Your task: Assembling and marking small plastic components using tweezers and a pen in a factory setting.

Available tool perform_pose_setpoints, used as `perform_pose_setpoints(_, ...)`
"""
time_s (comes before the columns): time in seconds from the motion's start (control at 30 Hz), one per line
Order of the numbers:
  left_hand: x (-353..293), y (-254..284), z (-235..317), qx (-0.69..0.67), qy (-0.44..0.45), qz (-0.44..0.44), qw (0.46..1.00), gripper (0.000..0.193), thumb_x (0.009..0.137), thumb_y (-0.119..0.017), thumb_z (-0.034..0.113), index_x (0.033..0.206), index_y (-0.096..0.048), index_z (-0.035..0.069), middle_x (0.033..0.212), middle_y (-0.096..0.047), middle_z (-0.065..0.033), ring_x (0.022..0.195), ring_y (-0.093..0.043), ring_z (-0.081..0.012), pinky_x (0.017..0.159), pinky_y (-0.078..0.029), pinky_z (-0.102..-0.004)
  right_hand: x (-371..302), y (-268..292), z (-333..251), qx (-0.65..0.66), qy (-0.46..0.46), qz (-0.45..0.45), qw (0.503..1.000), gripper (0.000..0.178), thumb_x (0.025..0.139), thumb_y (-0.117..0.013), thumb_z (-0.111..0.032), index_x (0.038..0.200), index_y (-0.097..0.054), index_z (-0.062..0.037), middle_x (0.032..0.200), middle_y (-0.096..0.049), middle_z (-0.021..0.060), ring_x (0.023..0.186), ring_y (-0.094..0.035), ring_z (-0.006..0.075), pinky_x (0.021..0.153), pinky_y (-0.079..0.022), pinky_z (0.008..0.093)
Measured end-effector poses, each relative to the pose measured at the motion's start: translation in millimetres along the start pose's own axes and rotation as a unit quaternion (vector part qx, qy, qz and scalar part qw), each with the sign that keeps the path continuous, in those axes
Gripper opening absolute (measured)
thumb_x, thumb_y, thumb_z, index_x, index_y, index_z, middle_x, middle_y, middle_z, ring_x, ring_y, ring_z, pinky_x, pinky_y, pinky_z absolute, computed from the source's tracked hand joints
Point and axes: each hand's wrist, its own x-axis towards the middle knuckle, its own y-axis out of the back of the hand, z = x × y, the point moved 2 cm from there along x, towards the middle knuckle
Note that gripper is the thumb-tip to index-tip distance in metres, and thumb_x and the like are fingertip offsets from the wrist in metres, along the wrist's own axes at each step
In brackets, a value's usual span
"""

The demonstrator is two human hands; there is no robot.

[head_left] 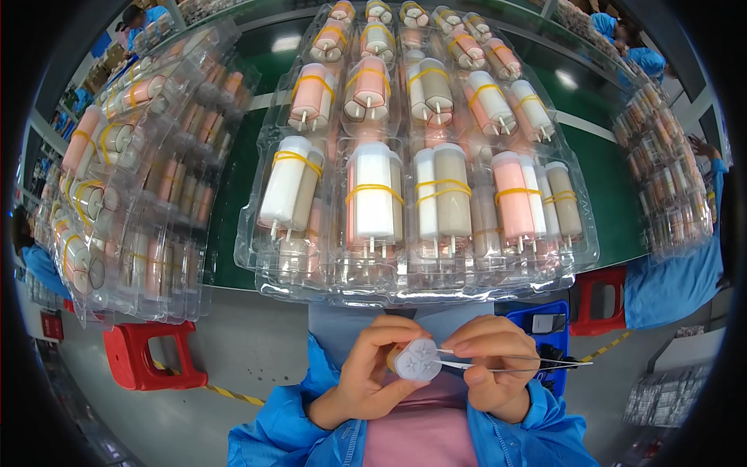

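Observation:
In front of my chest, my left hand [367,383] is closed around a small bundle of tubes [419,361]. Its pale, round-lobed end faces up toward me, and a bit of yellow band shows at its side; the rest is hidden by my fingers. Metal tweezers [562,364] are pinched in my right hand [498,359], their tips pointing left at the bundle's end. Whether the tips touch it I cannot tell. Beyond my hands, stacked clear plastic trays [420,294] carry rows of white, pink and grey-beige tube bundles [373,191] tied with yellow rubber bands.
More stacked trays of bundles [140,257] rise at the left, and another stack [669,179] stands far right. The trays rest on a green bench [603,194]. Red stools [152,354] and a blue bin [545,321] sit below. Co-workers in blue sleeves [677,280] are nearby.

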Motion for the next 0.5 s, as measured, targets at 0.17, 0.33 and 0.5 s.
perform_pose_setpoints(0.17,1.8,2.4,8.3,0.087,0.055,0.015,0.995,0.055,0.072,-0.075,-0.001,0.121,-0.051,-0.004,0.114,-0.047,-0.0141,0.1,-0.053,-0.0188,0.085,-0.044,-0.0278,-4.6,-1.3,0.4,0.007,-0.038,0.013,0.999,0.024,0.079,-0.071,-0.016,0.088,-0.066,0.0047,0.083,-0.067,0.0179,0.068,-0.065,0.024,0.057,-0.051,0.0279)
perform_pose_setpoints(0.33,2.9,1.5,8.5,0.134,0.033,0.042,0.989,0.057,0.068,-0.078,-0.001,0.119,-0.053,-0.004,0.111,-0.049,-0.0138,0.097,-0.054,-0.018,0.08,-0.047,-0.0262,-9.1,-2.6,5.8,0.037,-0.043,0.053,0.997,0.026,0.082,-0.069,-0.017,0.09,-0.065,0.0072,0.085,-0.066,0.0195,0.073,-0.065,0.0224,0.062,-0.051,0.0273)
perform_pose_setpoints(0.5,3.1,1.5,7.6,0.169,0.029,0.052,0.984,0.056,0.067,-0.078,-0.002,0.117,-0.054,-0.004,0.107,-0.051,-0.0145,0.092,-0.056,-0.0186,0.079,-0.048,-0.0264,-9.0,-5.7,5.2,0.071,-0.02,0.099,0.992,0.027,0.083,-0.067,-0.016,0.092,-0.064,0.0086,0.088,-0.065,0.0214,0.073,-0.064,0.0224,0.065,-0.051,0.0274)
